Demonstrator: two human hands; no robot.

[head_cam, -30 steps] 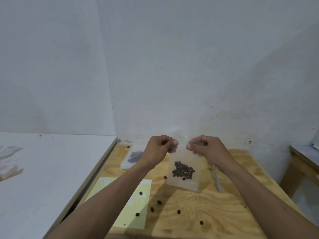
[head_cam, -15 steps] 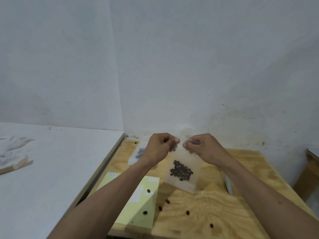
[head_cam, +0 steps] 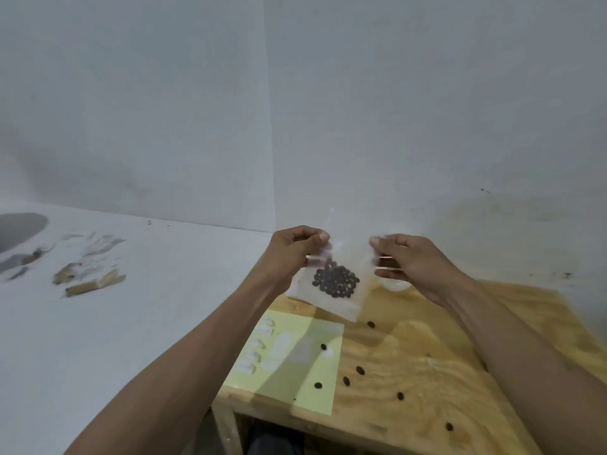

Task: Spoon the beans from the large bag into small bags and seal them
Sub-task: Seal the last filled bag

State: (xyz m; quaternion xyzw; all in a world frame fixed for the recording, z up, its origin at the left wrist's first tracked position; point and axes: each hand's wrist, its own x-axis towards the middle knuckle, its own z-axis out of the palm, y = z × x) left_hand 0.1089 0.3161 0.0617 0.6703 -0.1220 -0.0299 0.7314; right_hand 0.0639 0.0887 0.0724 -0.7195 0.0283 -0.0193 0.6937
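A small bag (head_cam: 331, 284) is being held up above the counter (head_cam: 427, 362), pinched at its top edge by both hands: the left hand (head_cam: 292, 257) is gripping the left corner between thumb and curled fingers, the right hand (head_cam: 407, 261) is gripping the right corner the same way. A cluster of beans (head_cam: 335, 280) is sitting low in the bag, below and between the two hands. The mouth of the bag is blurred, so it cannot be told whether the seal is being pressed shut or is already closed. If the strip is being pulled sideways rather than pressed together, the mouth could gape and beans could be tipped out, since the bag is hanging slightly tilted. Loose beans (head_cam: 360, 370) are already lying on the counter below the hands, beside a yellow sheet (head_cam: 295, 382).
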